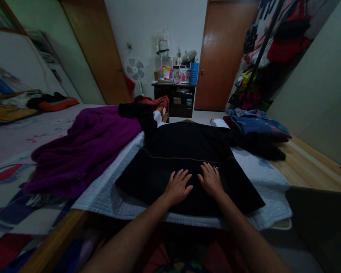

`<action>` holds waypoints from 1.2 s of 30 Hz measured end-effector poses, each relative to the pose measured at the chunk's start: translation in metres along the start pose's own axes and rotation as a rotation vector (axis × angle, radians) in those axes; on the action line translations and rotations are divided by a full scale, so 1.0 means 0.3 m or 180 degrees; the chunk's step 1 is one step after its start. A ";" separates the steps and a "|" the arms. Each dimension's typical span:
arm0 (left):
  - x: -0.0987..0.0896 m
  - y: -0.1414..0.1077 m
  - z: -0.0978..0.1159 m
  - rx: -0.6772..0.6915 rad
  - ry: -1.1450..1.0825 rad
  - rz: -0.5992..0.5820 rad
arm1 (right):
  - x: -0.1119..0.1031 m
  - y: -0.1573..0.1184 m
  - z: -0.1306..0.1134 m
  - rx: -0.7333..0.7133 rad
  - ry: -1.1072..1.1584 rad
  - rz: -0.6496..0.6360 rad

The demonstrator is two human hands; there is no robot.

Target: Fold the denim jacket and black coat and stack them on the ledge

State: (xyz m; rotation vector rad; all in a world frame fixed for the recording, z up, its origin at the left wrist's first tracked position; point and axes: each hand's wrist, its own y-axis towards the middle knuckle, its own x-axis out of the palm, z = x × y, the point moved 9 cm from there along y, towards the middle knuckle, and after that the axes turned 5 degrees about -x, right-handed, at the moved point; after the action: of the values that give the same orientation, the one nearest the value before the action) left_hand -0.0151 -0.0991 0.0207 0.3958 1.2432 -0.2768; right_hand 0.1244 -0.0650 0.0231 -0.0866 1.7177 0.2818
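Observation:
A black jacket [184, 142] lies spread out with its back up, its collar at the far end and its hem towards me. One sleeve reaches left onto a purple garment [93, 132]; the other stretches right, close to a folded denim garment [252, 121]. A thin brown seam crosses the jacket's back. My left hand [178, 186] rests flat on the lower part, fingers spread. Beside it, my right hand [210, 179] also lies flat, its fingertips close to a small pale mark near the seam. Neither hand grips anything.
Under the jacket is a light blue-grey quilted cloth [261, 178]. A bed with a patterned sheet [53, 132] is on the left, edged by a wooden rail [57, 240]. Further back stand a fan [135, 69], a dark cabinet [174, 100] and a wooden door [224, 57]. Clothes hang at the right.

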 end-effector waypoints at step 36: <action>-0.017 0.328 -0.113 -0.0414 0.0322 -0.0014 | -0.010 0.092 -0.048 -0.0299 0.0141 -0.0331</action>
State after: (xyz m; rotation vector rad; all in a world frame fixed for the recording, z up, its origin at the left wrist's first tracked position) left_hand -0.0051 0.0042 0.0304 0.2978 1.3535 -0.1802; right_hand 0.1052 -0.0419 0.0321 -0.2521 1.7372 0.2851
